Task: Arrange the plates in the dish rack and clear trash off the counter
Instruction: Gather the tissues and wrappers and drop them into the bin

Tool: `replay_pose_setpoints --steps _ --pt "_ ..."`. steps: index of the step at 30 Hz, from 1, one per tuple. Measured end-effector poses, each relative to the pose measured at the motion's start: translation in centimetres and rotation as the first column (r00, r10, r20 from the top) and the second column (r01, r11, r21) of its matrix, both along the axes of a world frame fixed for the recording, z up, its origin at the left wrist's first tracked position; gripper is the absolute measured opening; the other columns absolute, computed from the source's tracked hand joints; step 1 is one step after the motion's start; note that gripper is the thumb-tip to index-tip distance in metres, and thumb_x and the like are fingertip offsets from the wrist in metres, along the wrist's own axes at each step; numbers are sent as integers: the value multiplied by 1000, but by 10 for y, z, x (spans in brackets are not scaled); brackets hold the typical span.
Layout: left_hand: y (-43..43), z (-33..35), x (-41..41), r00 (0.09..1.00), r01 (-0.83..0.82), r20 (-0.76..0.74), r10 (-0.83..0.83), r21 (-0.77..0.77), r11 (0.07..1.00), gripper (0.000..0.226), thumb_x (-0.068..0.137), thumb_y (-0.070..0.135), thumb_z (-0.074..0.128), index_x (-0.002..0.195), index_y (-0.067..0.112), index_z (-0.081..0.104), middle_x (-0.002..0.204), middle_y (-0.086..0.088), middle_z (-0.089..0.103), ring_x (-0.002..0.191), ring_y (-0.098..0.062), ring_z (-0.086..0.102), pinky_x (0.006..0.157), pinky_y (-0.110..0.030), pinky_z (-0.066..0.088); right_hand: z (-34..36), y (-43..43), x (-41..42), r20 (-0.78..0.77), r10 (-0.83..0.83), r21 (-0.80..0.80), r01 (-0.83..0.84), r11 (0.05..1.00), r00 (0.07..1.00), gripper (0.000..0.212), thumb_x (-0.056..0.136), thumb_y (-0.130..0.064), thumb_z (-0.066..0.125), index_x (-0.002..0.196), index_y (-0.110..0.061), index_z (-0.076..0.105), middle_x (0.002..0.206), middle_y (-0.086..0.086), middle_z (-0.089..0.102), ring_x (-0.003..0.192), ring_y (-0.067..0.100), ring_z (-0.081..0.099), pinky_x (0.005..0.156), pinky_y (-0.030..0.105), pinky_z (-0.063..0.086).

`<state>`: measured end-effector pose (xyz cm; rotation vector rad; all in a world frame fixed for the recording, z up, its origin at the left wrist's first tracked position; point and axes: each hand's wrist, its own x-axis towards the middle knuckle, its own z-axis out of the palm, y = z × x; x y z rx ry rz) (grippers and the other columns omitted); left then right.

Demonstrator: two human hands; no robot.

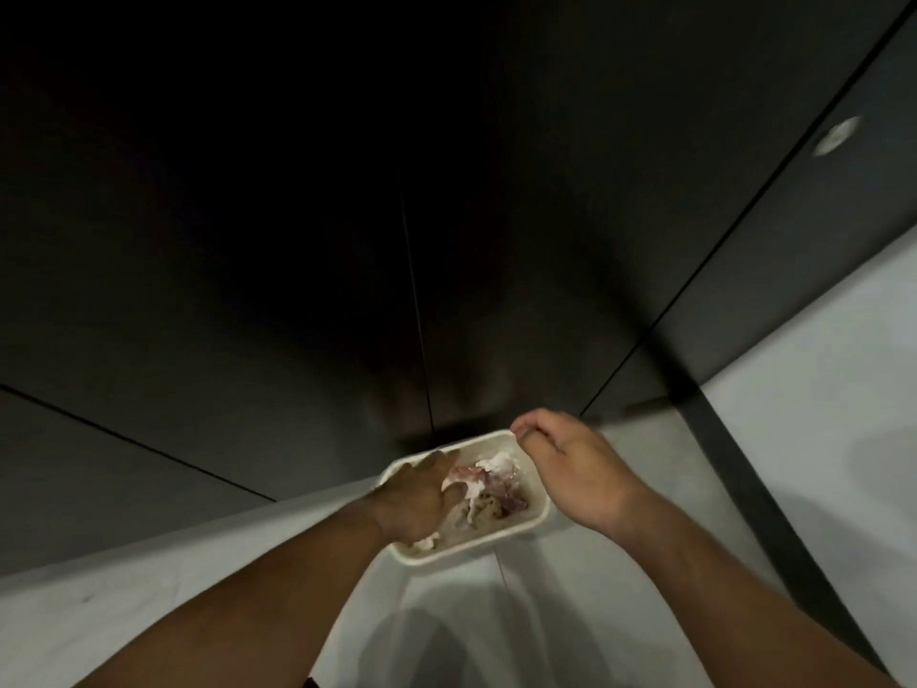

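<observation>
Though light and flimsy, keep pale rectangular fibre tray [538, 513] level: left hand [414, 499] fingers gripping nine-o'clock rim, right hand [575, 469] pinching one-o'clock corner.

Only two hands and two forearms of the person show, all of them bare. The left hand [417, 499] and the left forearm [258, 603] are uncovered right down to the near edge, and they sit in dimmer light. The right hand [575, 469] and the right forearm [719, 588] are likewise unclothed to the near right corner, in brighter light. The right forearm looks lean, with soft muscle contours along it. Short nails show on the far fingertips [518, 429] of the right hand, though blur softens them. A small dark scrap [308, 681] sits at the near edge beside the left forearm; whether it is clothing cannot be told.
</observation>
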<state>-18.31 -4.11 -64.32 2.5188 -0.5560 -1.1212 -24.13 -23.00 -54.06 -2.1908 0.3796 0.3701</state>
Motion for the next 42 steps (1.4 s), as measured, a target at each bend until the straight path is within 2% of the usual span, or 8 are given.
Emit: replay_pose_setpoints --steps 5,8,14,21,26,30,34,42 --pt "25 117 -13 984 -60 159 82 -140 988 33 100 43 40 122 30 60 126 3 62 108 -18 59 95 -34 48 108 7 -13 40 56 -81 -52 995 998 16 103 -31 46 103 -35 61 109 -11 55 103 9 54 89 26 45" --pt "33 204 -21 961 -7 269 66 -214 977 21 97 45 43 99 35 61 102 13 61 89 -7 59 81 -35 53 179 17 -19 67 116 -104 -109 989 991 12 101 -33 48 104 -36 59 109 -14 52 99 4 53 80 18 44" --pt "52 384 -29 896 43 416 153 -426 904 36 92 58 38 111 36 59 100 20 58 90 0 58 77 -28 53 332 34 -19 195 188 -186 -152 971 963 20 98 -43 50 113 -33 60 109 -15 54 102 5 55 89 30 50" --pt "77 523 -9 780 186 608 149 -453 872 37 93 59 42 114 34 60 98 21 59 88 1 57 76 -22 49 450 56 -19 284 189 -277 -109 955 940 21 98 -44 52 113 -33 61 108 -14 56 99 3 55 87 29 51" --pt "108 566 7 735 254 666 126 -443 860 43 91 63 36 108 33 61 93 19 59 85 1 57 73 -24 50 475 79 -16 364 114 -252 -20 968 924 17 97 -43 55 110 -33 61 107 -15 56 98 1 56 87 25 50" --pt "127 568 21 733 247 668 130 -440 863 33 94 56 41 103 33 62 93 17 61 86 0 58 74 -27 51 477 94 -6 390 64 -221 26 975 919 7 96 -38 59 104 -37 58 105 -15 55 97 1 56 81 19 46" --pt "134 562 38 730 214 670 136 -413 885 25 95 52 47 100 33 62 92 18 59 84 1 57 71 -21 47 473 98 12 354 51 -221 31 975 934 15 96 -35 62 110 -34 60 110 -14 55 102 2 55 85 22 49" --pt "140 557 90 673 62 707 216 -345 937 25 94 45 54 110 28 64 98 18 56 84 -3 56 73 -23 46 463 99 95 363 218 -290 -113 950 906 29 94 -32 64 123 -27 60 117 -14 53 102 4 55 83 20 48"
